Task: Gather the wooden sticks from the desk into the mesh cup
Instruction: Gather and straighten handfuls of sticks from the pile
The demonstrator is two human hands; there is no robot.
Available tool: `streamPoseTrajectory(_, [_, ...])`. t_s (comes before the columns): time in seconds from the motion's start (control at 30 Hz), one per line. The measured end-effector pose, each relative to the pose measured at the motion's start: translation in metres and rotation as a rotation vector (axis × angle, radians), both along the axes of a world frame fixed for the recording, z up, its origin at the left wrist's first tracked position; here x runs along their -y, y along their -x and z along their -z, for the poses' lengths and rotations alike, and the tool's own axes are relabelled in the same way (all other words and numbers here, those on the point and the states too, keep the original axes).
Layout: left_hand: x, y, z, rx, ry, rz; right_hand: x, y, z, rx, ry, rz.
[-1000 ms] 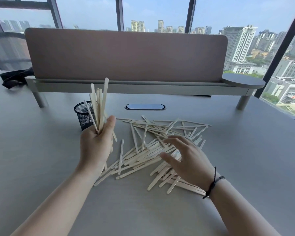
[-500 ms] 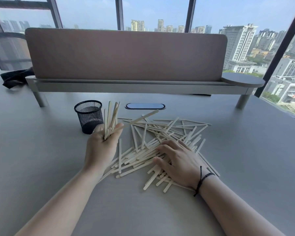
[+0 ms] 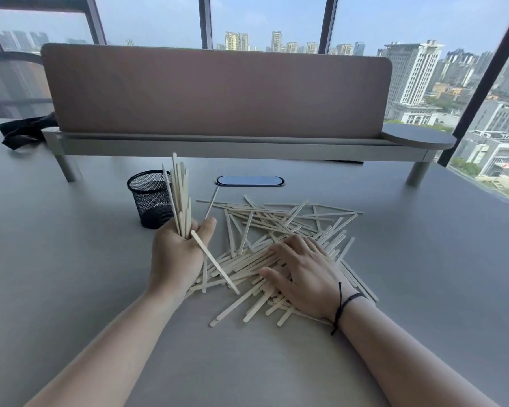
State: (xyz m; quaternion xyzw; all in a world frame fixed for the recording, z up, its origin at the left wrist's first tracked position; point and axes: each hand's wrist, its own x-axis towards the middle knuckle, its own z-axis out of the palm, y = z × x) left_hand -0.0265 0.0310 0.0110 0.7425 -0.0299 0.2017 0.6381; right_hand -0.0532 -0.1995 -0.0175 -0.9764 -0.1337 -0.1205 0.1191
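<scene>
A black mesh cup point(image 3: 151, 198) stands on the grey desk point(image 3: 71, 289), left of centre. My left hand point(image 3: 178, 257) is closed around a bundle of wooden sticks point(image 3: 180, 198) that fan upward just right of the cup; one stick slants down out of the fist toward the pile. A large pile of loose wooden sticks point(image 3: 276, 227) lies on the desk to the right. My right hand point(image 3: 303, 271) rests flat on the near part of that pile, fingers spread, pressing on the sticks. I cannot see inside the cup.
A desk divider panel point(image 3: 215, 89) on a raised shelf runs across the back. An oval cable port point(image 3: 249, 181) sits behind the pile. A dark bag point(image 3: 21, 132) lies at the far left. Windows lie beyond.
My left hand has turned its bundle more upright beside the cup after dipping toward the pile. My right hand has come down flat onto the sticks and stays there.
</scene>
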Motion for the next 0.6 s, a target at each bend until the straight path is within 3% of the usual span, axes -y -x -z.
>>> streamPoseTrajectory(0.3, [-0.01,-0.014,-0.005,-0.199,0.382,0.025,-0.006,-0.01,-0.004,-0.018,0.086,0.036])
streamPoseTrajectory(0.6, [-0.007,-0.009,-0.004,-0.215,0.405,0.059,-0.005,-0.017,-0.005,0.04,0.076,-0.006])
